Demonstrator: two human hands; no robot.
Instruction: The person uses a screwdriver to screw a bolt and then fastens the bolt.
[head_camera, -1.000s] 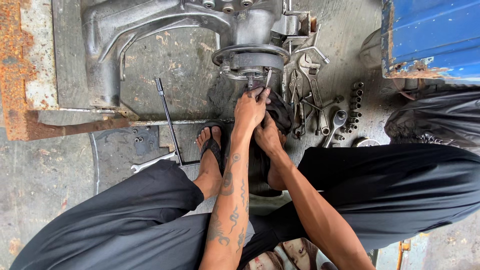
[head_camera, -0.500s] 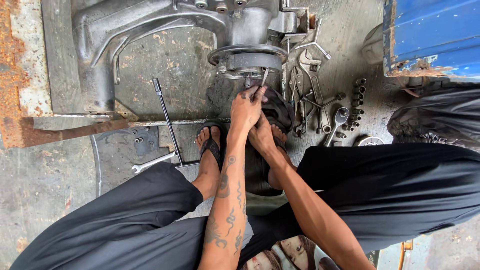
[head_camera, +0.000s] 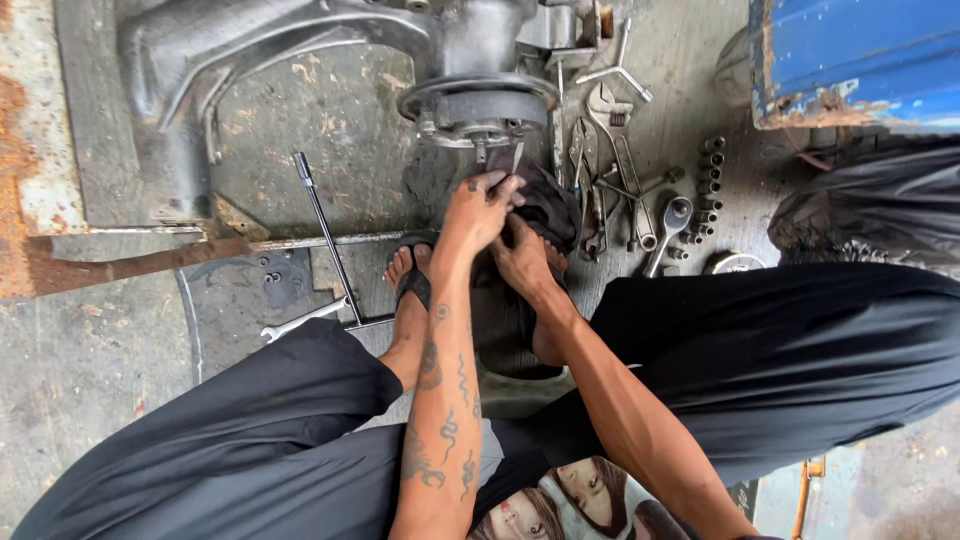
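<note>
A large grey cast-metal housing (head_camera: 300, 60) lies on the concrete floor, with a round flange (head_camera: 480, 105) facing me. My left hand (head_camera: 482, 205) reaches to the flange's lower edge, fingers pinched on a thin metal tool (head_camera: 503, 160) that pokes into it. My right hand (head_camera: 520, 255) sits just below and beside it, pressed on a dark rag or pad (head_camera: 545, 200) under the flange. My sandalled feet (head_camera: 410, 275) rest on either side of the hands.
A long T-handle bar (head_camera: 325, 235) and a spanner (head_camera: 300, 320) lie to the left. Pliers, wrenches and several sockets (head_camera: 640, 190) are scattered right of the flange. A blue metal box (head_camera: 850, 60) stands at the upper right, a rusty beam (head_camera: 120, 265) at the left.
Both hands stay at the flange's lower edge. The view has shifted slightly, and the fingers have worked a little closer to the flange.
</note>
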